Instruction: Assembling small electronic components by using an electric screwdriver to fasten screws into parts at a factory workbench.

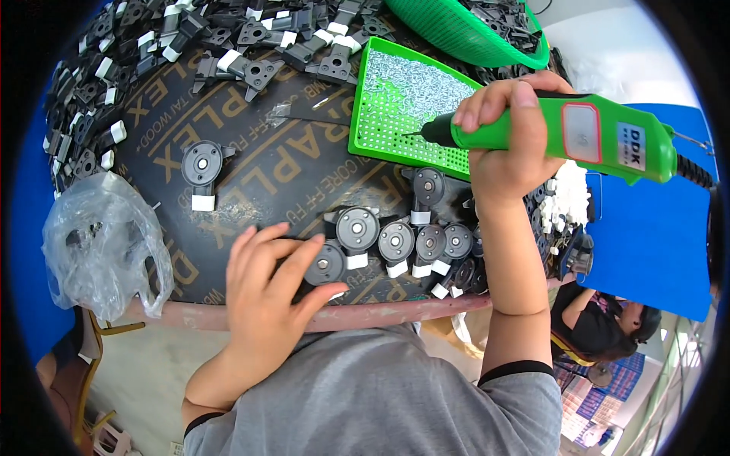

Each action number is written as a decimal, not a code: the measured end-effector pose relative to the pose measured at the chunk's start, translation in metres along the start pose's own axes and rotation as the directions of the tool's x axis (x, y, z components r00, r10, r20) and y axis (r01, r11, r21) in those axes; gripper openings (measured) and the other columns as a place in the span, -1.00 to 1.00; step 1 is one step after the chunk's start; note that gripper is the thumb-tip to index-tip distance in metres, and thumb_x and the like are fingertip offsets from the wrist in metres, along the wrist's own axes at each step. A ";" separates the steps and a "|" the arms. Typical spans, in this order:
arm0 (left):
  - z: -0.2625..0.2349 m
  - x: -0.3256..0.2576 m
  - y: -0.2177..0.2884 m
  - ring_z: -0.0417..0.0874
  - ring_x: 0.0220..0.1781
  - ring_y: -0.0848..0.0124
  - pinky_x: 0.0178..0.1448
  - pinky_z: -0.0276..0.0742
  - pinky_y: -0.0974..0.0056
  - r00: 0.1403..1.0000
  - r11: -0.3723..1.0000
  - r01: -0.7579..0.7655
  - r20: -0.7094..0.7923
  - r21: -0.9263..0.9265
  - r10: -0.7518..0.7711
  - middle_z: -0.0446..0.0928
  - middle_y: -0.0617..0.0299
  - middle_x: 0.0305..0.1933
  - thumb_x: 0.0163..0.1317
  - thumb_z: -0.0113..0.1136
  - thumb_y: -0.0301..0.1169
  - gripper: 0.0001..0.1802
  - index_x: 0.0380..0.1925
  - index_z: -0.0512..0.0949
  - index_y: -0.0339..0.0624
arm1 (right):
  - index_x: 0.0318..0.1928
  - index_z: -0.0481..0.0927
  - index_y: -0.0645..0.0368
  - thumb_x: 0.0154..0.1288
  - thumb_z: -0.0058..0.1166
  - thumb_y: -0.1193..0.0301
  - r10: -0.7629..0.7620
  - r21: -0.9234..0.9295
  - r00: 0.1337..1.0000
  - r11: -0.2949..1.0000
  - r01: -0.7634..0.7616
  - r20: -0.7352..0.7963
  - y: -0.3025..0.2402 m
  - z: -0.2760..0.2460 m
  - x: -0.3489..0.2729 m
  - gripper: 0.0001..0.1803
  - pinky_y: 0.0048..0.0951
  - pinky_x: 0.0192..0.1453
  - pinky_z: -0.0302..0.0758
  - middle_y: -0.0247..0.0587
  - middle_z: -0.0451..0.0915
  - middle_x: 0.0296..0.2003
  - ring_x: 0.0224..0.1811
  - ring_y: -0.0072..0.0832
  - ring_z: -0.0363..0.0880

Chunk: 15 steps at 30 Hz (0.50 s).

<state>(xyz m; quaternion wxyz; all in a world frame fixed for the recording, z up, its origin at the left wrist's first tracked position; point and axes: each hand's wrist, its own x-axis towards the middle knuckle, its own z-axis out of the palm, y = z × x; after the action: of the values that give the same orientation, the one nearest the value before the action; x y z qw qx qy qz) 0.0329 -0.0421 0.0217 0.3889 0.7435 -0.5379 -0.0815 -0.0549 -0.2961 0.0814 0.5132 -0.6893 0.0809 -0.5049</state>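
Note:
My right hand [509, 129] is wrapped around a green electric screwdriver [555, 137]. Its thin bit points left, over the perforated part of a green tray [356, 125] of small silvery screws [414, 83]; whether the tip touches one I cannot tell. My left hand [270, 277] has its fingers spread at the near table edge. Its index finger and thumb lie on either side of a dark round-faced part [327, 264], partly covering it. Similar round parts with white ends, such as this one [357, 228], sit just right of it. Another round part [202, 164] lies alone farther left.
Black brackets with white ends [255, 72] are heaped along the far and left sides. A green basket [449, 34] of dark parts stands at the back. A clear plastic bag [106, 243] lies left, small white pieces [566, 199] right. A person [608, 323] sits beyond.

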 end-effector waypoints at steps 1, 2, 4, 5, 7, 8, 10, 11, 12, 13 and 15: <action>0.005 -0.001 -0.001 0.56 0.12 0.11 0.34 0.36 -0.13 1.000 0.999 0.009 -0.002 -0.039 -0.009 0.54 0.19 -0.14 -0.05 0.55 -0.16 -0.40 0.01 0.65 -0.15 | -0.01 0.34 0.19 0.43 -0.08 0.45 0.005 -0.001 1.000 1.000 -0.005 -0.002 0.000 0.003 -0.001 -0.82 -0.28 -0.45 0.49 -0.17 0.40 -0.54 -0.57 -0.38 0.41; 0.007 -0.002 -0.001 0.56 0.12 0.11 0.34 0.36 -0.13 1.000 0.999 0.026 -0.006 -0.032 -0.026 0.54 0.19 -0.14 -0.05 0.55 -0.16 -0.40 0.01 0.65 -0.15 | -0.01 0.34 0.19 0.43 -0.08 0.45 0.014 0.012 1.000 1.000 -0.014 0.008 -0.003 0.004 -0.002 -0.82 -0.28 -0.45 0.49 -0.17 0.40 -0.54 -0.57 -0.38 0.41; 0.010 -0.003 -0.002 0.57 0.11 0.12 0.36 0.34 -0.11 0.997 0.994 0.075 0.001 -0.074 -0.075 0.53 0.19 -0.13 -0.14 0.61 -0.22 -0.38 -0.01 0.67 -0.14 | 0.04 0.38 0.17 0.48 -0.13 0.38 0.032 0.233 0.999 0.972 -0.036 0.021 -0.021 0.004 -0.005 -0.78 -0.33 -0.42 0.47 -0.20 0.39 -0.53 -0.54 -0.39 0.40; 0.009 -0.001 -0.002 0.57 0.07 0.11 0.32 0.39 -0.07 0.998 0.995 0.064 -0.005 -0.078 -0.065 0.50 0.18 -0.15 -0.13 0.60 -0.23 -0.41 -0.03 0.67 -0.15 | 0.07 0.39 0.16 0.50 -0.16 0.34 0.040 0.236 0.997 0.970 -0.055 0.068 -0.042 0.007 -0.007 -0.75 -0.34 -0.41 0.46 -0.21 0.40 -0.52 -0.53 -0.40 0.40; 0.011 0.007 0.000 0.56 0.06 0.11 0.30 0.40 -0.04 0.998 0.990 0.062 0.001 -0.128 -0.063 0.50 0.17 -0.15 -0.13 0.60 -0.25 -0.42 -0.04 0.67 -0.16 | 0.10 0.40 0.16 0.52 -0.19 0.31 0.053 0.225 0.993 0.971 -0.076 0.107 -0.079 0.011 -0.020 -0.72 -0.36 -0.39 0.45 -0.21 0.40 -0.51 -0.53 -0.40 0.40; 0.010 0.005 -0.001 0.56 0.05 0.10 0.28 0.41 -0.01 0.997 0.985 0.075 -0.004 -0.158 -0.077 0.50 0.16 -0.14 -0.13 0.60 -0.27 -0.43 -0.06 0.67 -0.17 | 0.10 0.39 0.16 0.52 -0.16 0.32 0.052 0.215 0.980 0.972 -0.093 0.190 -0.089 0.019 -0.030 -0.73 -0.36 -0.42 0.48 -0.22 0.42 -0.51 -0.53 -0.40 0.43; 0.011 0.004 -0.002 0.57 0.10 0.09 0.27 0.43 0.03 0.995 0.980 0.094 -0.005 -0.175 -0.097 0.57 0.17 -0.08 -0.15 0.60 -0.32 -0.43 -0.05 0.66 -0.16 | 0.11 0.37 0.16 0.52 -0.11 0.35 0.040 0.181 0.937 0.978 -0.108 0.346 -0.099 0.031 -0.042 -0.74 -0.37 -0.48 0.53 -0.24 0.45 -0.49 -0.54 -0.40 0.48; 0.011 0.005 -0.001 0.56 0.12 0.10 0.29 0.42 0.00 0.997 0.980 0.075 -0.001 -0.186 -0.077 0.58 0.18 -0.06 -0.09 0.57 -0.32 -0.45 -0.03 0.64 -0.15 | 0.08 0.32 0.16 0.46 0.01 0.39 -0.033 0.178 0.909 0.983 -0.045 0.416 -0.092 0.032 -0.045 -0.72 -0.40 -0.53 0.58 -0.23 0.49 -0.47 -0.55 -0.40 0.53; 0.012 0.005 -0.001 0.54 0.15 0.11 0.31 0.41 -0.03 0.998 0.979 0.054 0.003 -0.197 -0.055 0.60 0.19 -0.04 -0.04 0.54 -0.32 -0.47 -0.01 0.63 -0.14 | 0.08 0.32 0.16 0.46 0.01 0.39 -0.030 0.180 0.907 0.982 -0.051 0.420 -0.089 0.035 -0.050 -0.72 -0.40 -0.53 0.58 -0.23 0.49 -0.47 -0.55 -0.40 0.53; 0.012 0.003 -0.003 0.54 0.20 0.14 0.32 0.41 -0.03 0.998 0.978 0.068 0.016 -0.198 -0.066 0.63 0.22 0.01 -0.03 0.54 -0.32 -0.47 0.00 0.62 -0.15 | 0.07 0.29 0.15 0.44 0.05 0.40 -0.033 0.190 0.900 0.980 -0.055 0.434 -0.085 0.040 -0.056 -0.70 -0.40 -0.53 0.59 -0.21 0.50 -0.47 -0.56 -0.40 0.54; 0.010 0.000 -0.005 0.53 0.20 0.14 0.32 0.41 -0.03 0.996 0.979 0.086 0.024 -0.185 -0.083 0.63 0.22 0.00 -0.03 0.54 -0.32 -0.47 -0.01 0.62 -0.15 | 0.03 0.25 0.12 0.42 0.09 0.40 -0.047 0.204 0.881 0.977 -0.056 0.470 -0.076 0.044 -0.061 -0.68 -0.38 -0.54 0.60 -0.21 0.49 -0.48 -0.59 -0.42 0.53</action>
<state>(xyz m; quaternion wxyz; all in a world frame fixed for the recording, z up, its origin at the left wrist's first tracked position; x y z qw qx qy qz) 0.0310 -0.0465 0.0118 0.4485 0.7255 -0.4989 -0.1536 -0.0810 -0.1951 0.1056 0.5888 -0.7328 -0.0990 -0.3264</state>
